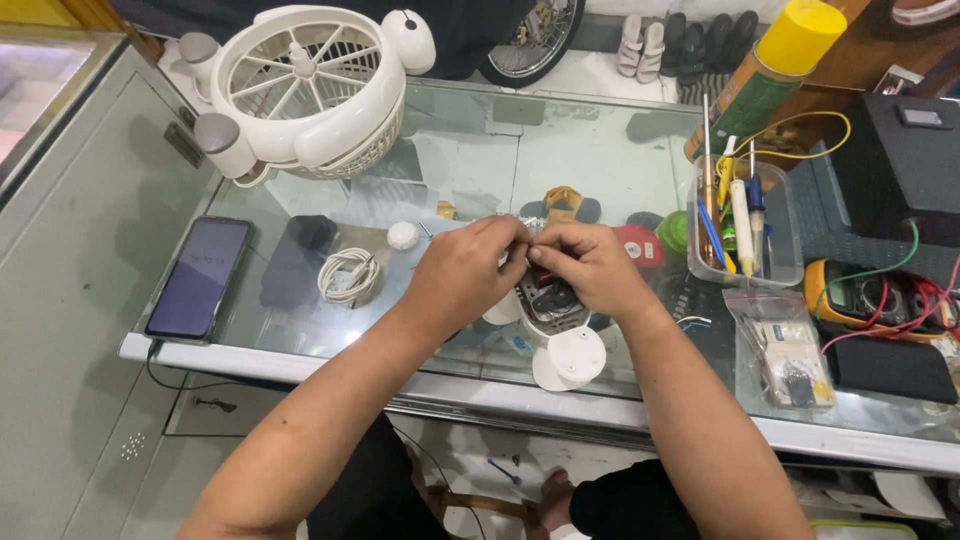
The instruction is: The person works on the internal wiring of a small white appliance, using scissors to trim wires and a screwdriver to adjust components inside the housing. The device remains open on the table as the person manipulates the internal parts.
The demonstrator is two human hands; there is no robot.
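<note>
On the far left we see a dark phone (198, 277) lying flat on the glass table (560, 160). Behind it sits a white fan cage (305, 90) with thin ribs. Next comes a small coil of white cable (348, 275) and a little white round cap (402, 235).

In the middle, our left hand (465, 270) and our right hand (590, 268) meet, fingertips pinched together on a tiny part we cannot make out. Right under them is the small fan body (556, 325). It is white, with dark inside parts showing at the top and a round white foot near the table's front edge.

Further right stands a clear tub (790, 260) full of pens and tools, with a green spray can (775, 75) with a yellow top behind it. Then come a clear bag (790, 355) of small parts and a yellow meter (865, 295) with red wires.
</note>
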